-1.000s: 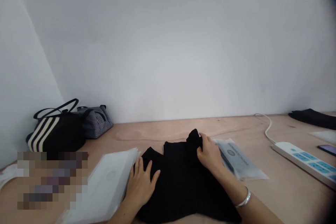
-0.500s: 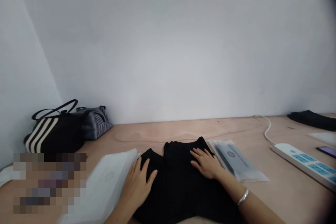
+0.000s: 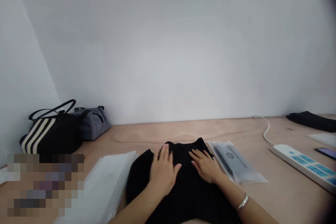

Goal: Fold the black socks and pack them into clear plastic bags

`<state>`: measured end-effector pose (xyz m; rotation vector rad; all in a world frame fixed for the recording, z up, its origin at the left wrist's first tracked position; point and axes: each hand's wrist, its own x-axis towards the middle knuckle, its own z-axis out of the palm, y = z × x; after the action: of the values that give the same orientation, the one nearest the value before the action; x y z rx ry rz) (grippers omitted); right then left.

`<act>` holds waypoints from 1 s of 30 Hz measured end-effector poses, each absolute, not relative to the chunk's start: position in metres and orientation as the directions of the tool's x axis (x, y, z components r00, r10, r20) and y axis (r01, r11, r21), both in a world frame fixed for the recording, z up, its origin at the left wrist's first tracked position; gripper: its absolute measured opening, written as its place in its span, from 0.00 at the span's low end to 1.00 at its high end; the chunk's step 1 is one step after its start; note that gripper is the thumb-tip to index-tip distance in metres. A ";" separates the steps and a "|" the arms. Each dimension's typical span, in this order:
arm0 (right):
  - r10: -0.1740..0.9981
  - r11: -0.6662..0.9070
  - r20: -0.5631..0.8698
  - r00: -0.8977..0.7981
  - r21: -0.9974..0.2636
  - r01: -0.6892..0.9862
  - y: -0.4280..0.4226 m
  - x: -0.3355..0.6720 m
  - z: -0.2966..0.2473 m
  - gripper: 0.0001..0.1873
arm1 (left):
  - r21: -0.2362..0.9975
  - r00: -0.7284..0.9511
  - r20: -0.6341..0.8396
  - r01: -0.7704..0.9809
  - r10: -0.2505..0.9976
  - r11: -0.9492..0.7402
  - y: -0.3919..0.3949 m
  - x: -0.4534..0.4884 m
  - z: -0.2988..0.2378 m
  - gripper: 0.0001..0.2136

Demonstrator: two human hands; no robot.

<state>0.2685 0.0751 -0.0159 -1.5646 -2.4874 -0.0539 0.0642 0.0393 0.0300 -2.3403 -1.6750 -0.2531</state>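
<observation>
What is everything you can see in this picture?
black garment: one, black, under both hands
clear plastic bag: one, translucent, right of garment
white packets: one stack, white, left of garment
striped tote bag: one, black and cream, back left
striped pouch: one, grey-blue, beside the tote
power strip: one, white and blue, right
phone: one, dark, far right
black cloth: one, black, back right
wooden table: one, pale brown, beneath everything
left hand: one, flat on garment
right hand: one, flat on garment

The garment (image 3: 183, 204) lay on the table (image 3: 168, 129), a packet stack (image 3: 105, 189) to its left, a flat bag (image 3: 233, 162) to its right, a tote bag (image 3: 52, 134) behind left, and apparently a phone (image 3: 326, 153) beyond the power strip (image 3: 301, 164).
</observation>
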 end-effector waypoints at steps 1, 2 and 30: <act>0.888 0.438 0.189 -0.418 -0.079 0.895 0.075 0.268 -0.016 0.25 | -0.140 0.260 0.283 0.963 0.923 -0.228 0.036 0.052 0.032 0.28; 0.888 0.438 0.190 -0.418 -0.081 0.895 0.075 0.268 -0.016 0.25 | -0.179 0.192 0.274 0.973 0.942 -0.146 0.032 0.038 0.035 0.28; 0.909 0.320 0.282 -0.307 -0.002 0.947 0.138 0.276 0.019 0.22 | 0.191 0.133 0.123 0.969 0.983 -0.155 0.124 0.003 0.032 0.13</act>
<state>0.2757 0.1380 0.0185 -1.6900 -2.3552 -0.2412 0.0031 0.1238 0.0318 -2.4116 -2.0826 -0.3516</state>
